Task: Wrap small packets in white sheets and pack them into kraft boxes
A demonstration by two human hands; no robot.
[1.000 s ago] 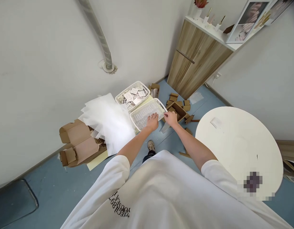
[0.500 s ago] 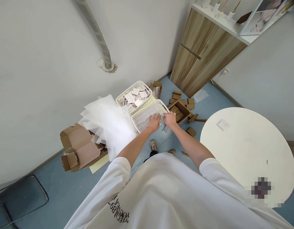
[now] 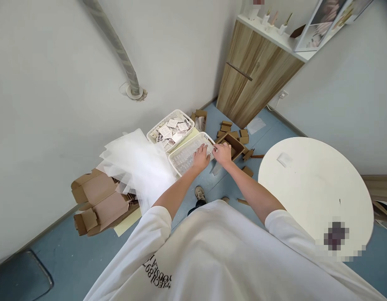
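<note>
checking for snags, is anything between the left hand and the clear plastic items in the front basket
Nothing visible stands between them: the left hand is over the front basket, with the clear plastic items in plain view beside it. The right hand is at the basket's right end, off to one side.

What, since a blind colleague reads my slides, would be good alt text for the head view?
A person's left hand is over clear pieces in a white basket, the right hand at its right end. Beyond sits a second basket of printed cards; white sheets lie left, a round table stands right.
</note>
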